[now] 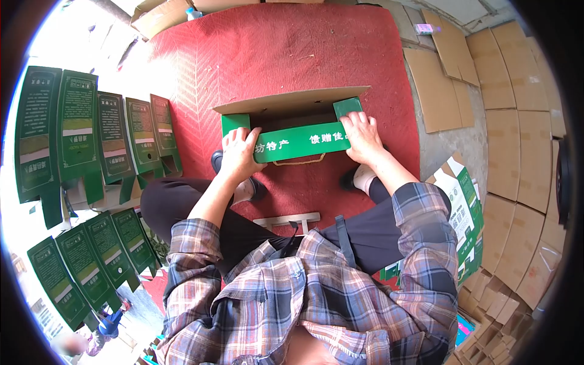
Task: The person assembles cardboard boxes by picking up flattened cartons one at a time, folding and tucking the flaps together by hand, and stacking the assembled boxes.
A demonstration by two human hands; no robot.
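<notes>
A green cardboard gift box (298, 141) with white lettering stands between my feet on the red carpet. Its top is open: the brown inner side of a long flap (286, 100) rises at the far edge, and a small green end flap (348, 107) sticks up at the right. A cord handle (299, 161) hangs at the near side. My left hand (240, 151) grips the near left corner, fingers bent over the rim. At the near right corner my right hand (364, 137) holds the box the same way. The inside is dark.
Several green printed cartons (79, 128) stand at my left. More green-and-white cartons (465, 210) lie by my right knee. Brown cardboard boxes (505, 140) are stacked at the right, near flat cardboard sheets (432, 91). A low stool (289, 219) shows between my legs.
</notes>
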